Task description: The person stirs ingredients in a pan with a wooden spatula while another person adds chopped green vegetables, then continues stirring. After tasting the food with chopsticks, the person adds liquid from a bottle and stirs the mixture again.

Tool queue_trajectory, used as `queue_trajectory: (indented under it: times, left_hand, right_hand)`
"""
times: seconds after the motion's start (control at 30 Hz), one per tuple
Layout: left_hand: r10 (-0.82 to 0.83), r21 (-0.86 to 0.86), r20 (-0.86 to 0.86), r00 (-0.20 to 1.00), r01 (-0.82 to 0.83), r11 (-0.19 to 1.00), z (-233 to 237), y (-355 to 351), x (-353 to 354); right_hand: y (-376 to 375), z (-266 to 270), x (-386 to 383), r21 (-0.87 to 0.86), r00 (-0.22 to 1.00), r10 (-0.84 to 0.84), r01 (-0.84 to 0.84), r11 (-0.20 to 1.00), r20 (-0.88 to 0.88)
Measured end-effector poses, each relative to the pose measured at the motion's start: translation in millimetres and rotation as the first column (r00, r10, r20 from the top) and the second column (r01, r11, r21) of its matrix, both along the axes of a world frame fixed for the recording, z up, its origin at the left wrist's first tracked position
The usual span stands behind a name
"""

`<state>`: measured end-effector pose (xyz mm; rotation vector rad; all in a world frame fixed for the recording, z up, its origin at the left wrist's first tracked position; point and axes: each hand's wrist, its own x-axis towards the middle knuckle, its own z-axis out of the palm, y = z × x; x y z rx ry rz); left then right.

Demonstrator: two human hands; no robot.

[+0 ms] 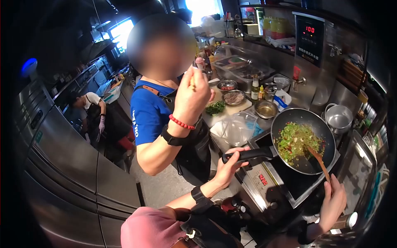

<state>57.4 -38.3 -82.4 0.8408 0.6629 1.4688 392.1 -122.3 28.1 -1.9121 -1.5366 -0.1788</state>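
Note:
My left hand [230, 164] is closed around the black handle of a frying pan [285, 118] on the induction cooker. In the pan lies a chopped green and yellow mixture with red bits [297, 139]. My right hand [334, 199] grips the upper end of a wooden spatula [319, 160], whose lower end rests in the food. Close on my left, a co-worker in a blue shirt [149, 108] holds a raised hand [192, 93] up with fingers pinched together; what is in them is too small to make out.
The induction cooker [264, 188] has a lit red display. Behind the pan stand a steel pot [338, 118], a bowl of yellowish liquid [266, 110] and bottles [255, 89]. Chopped greens [215, 108] and small bowls [234, 97] sit on a board. Another person [99, 109] bends over at far left.

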Motion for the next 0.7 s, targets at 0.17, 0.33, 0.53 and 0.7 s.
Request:
queue_trajectory:
  times: [0.17, 0.33, 0.53, 0.7]
  left_hand:
    - [-0.124, 0.126, 0.138, 0.983, 0.106, 0.986, -9, 15, 1]
    - [-0.148, 0.219, 0.102, 0.984, 0.123, 0.968, -9, 24, -1]
    - [-0.048, 0.348, -0.032, 0.998, 0.056, 0.936, -15, 38, -3]
    - [0.171, 0.434, -0.134, 0.976, -0.098, 0.896, -1, 29, 6]
  right_hand:
    - [37, -4, -28, 0.005, 0.960, -0.193, 0.197, 0.980, 0.204]
    - [84, -20, -45, -0.146, 0.944, -0.168, 0.216, 0.965, 0.285]
    - [133, -6, -33, -0.235, 0.939, 0.146, -0.072, 0.969, 0.312]
    - [110, 48, -27, -0.410, 0.849, 0.360, -0.192, 0.892, 0.386]
